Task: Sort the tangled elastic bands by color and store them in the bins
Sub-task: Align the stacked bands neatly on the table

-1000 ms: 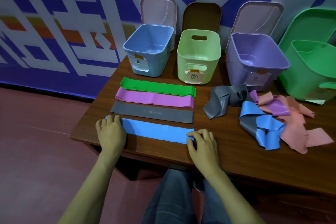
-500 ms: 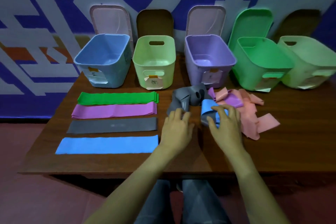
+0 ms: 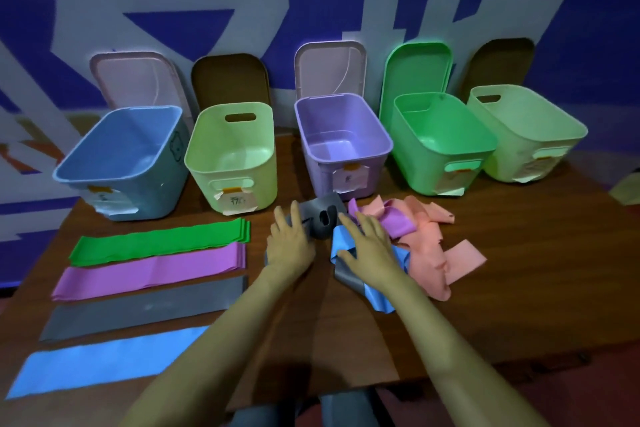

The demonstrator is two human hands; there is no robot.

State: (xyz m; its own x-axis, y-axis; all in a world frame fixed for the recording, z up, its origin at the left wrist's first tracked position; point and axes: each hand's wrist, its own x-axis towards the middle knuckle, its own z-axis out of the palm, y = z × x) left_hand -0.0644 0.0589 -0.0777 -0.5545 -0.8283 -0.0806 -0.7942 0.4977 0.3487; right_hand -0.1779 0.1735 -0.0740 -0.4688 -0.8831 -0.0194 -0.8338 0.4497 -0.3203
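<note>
— Left grip (image 3: 289, 246) lies flat, fingers straight, on the grey band (image 3: 323, 218); right grip (image 3: 372, 250) is spread over the blue band (image 3: 341, 241), pressing rather than pinching, as far as I can see.

— Where's the rest of the tangle?

— Under and just right of my right grip: a purple band (image 3: 398, 224) and pink bands (image 3: 427, 253), heaped on the bench (image 3: 519, 270). Left of my left grip, four sorted strips (image 3: 152, 270) lie flat. Beyond both grips stand the bins (image 3: 318, 173), all open.

— How will it handle?

— I judge it light, limp and stretchy, a bit clingy. Pulling a loose tail would likely drag the whole knot, so I'd pin the pile with one grip and take the blue by a free looped edge near my right thumb.

— Anything you can't read?

— Plenty. My palms hide how grey and blue interlock; I can't tell whether the grey piece (image 3: 346, 277) on the near side of my right grip joins the first; the bin labels (image 3: 239, 201) are blurred, and the bench's right end is cut off.
</note>
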